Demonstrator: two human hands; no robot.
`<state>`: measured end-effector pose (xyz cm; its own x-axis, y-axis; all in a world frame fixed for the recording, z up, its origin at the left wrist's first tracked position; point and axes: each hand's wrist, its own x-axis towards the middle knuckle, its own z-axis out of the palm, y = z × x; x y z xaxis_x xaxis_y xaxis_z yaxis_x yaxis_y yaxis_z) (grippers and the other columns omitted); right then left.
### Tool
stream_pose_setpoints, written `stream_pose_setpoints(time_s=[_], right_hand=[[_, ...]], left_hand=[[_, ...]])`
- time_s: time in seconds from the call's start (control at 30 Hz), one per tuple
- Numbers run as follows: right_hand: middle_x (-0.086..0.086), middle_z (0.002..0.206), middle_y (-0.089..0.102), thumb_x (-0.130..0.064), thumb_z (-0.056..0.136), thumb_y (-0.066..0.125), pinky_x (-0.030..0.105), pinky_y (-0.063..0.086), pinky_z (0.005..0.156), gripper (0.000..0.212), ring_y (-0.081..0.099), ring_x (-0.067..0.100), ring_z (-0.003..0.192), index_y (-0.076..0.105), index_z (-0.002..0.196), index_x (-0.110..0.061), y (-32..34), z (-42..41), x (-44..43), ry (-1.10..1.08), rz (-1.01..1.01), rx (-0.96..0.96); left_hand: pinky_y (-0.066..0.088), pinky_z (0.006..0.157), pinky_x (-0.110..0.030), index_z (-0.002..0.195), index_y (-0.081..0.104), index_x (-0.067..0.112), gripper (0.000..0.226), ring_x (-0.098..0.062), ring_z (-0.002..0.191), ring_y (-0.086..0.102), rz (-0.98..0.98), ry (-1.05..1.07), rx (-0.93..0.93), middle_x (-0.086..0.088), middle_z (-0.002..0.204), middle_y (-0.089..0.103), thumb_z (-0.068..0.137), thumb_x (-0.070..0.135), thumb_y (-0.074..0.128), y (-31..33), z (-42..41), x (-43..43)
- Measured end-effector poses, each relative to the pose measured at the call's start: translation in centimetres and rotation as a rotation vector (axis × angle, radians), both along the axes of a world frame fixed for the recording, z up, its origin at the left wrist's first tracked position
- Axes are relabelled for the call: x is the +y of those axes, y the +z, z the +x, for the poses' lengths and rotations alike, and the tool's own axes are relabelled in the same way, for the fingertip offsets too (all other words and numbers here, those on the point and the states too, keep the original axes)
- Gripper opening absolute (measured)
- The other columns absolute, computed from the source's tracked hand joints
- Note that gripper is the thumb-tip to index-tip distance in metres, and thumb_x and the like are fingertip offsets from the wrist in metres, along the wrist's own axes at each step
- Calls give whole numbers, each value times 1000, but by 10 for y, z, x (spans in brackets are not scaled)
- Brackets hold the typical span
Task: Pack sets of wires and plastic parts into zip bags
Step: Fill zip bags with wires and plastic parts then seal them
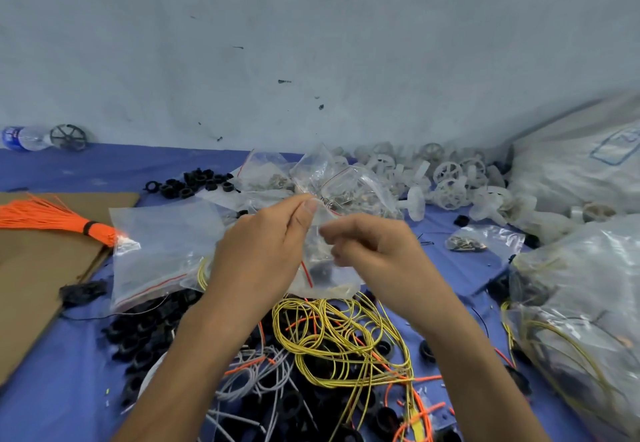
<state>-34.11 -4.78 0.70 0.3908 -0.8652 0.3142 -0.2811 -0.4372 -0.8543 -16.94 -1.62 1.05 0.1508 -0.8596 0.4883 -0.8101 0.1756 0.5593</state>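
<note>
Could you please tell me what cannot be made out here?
Head view:
Contents of the zip bag: covered by the left hand pinching its top and the right hand.
Right hand's grip: blurred by motion.
The bottle label: too small to read.
The sack print: cut by the right edge.

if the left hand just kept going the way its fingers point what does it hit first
Probably the heap of clear zip bags lying just beyond it. The left hand points away from the person, pinching the small zip bag it shares with the right hand; depth is hard to judge.
</note>
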Motion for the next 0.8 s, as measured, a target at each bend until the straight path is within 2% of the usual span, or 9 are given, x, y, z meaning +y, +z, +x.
stream_pose_setpoints(time_s=[0.07,0.1,0.2,0.27,0.33,0.43,0.6,0.7,0.8], right_hand=[[-13,88,74,-7,89,54,33,57,74,33,69,7,79,75,95,-32,-4,-14,-14,-147,-32,-66],[-13,88,74,-8,90,54,28,55,68,33,67,4,73,75,94,-34,-9,-21,-25,-231,-57,-44],[-8,99,74,-13,93,51,12,40,51,31,55,0,51,72,106,-32,-25,-30,-62,-340,-48,210],[0,121,68,-13,93,50,16,46,70,33,65,4,83,71,116,-23,-34,-21,-93,-290,-17,423],[3,138,57,-11,93,49,25,45,87,35,59,21,113,68,122,-18,-35,-5,-121,-217,5,581],[7,137,57,-7,92,49,38,47,99,43,54,30,121,63,130,-21,-36,16,-153,-110,54,685],[9,150,40,-21,97,45,48,31,113,49,31,37,139,45,144,-33,-65,19,-190,-115,89,987],[14,143,45,-17,96,46,42,39,105,46,42,34,129,48,141,-23,-79,14,-195,-234,-45,919],[15,132,54,-9,93,49,40,47,94,38,53,32,118,57,131,-12,-81,4,-194,-339,-69,759]], left_hand=[[43,65,-31,123,60,43,43,-13,74,56,-2,6,25,21,61,52,99,60,28,1,3,-1],[42,65,-30,124,61,42,45,-12,74,56,-4,8,34,22,59,51,99,60,28,2,4,0],[44,69,-31,125,61,42,45,-13,80,59,-2,6,41,22,66,55,99,60,28,4,6,0],[43,69,-31,125,61,42,45,-12,80,58,-1,12,46,22,66,54,99,59,28,4,8,-1],[40,65,-30,124,62,41,45,-11,75,56,-1,11,57,22,60,51,99,59,29,4,8,-1],[39,59,-30,122,61,41,43,-6,63,51,2,-14,61,29,59,53,100,58,29,2,7,-1],[39,56,-29,119,61,43,41,-3,61,53,6,-16,86,30,62,55,100,59,28,2,9,-1],[46,61,-32,119,61,44,40,-3,66,55,11,-16,108,25,63,59,100,59,29,3,10,-1],[35,55,-28,121,62,42,41,-3,57,48,21,-24,92,36,60,51,101,57,29,4,7,0]])
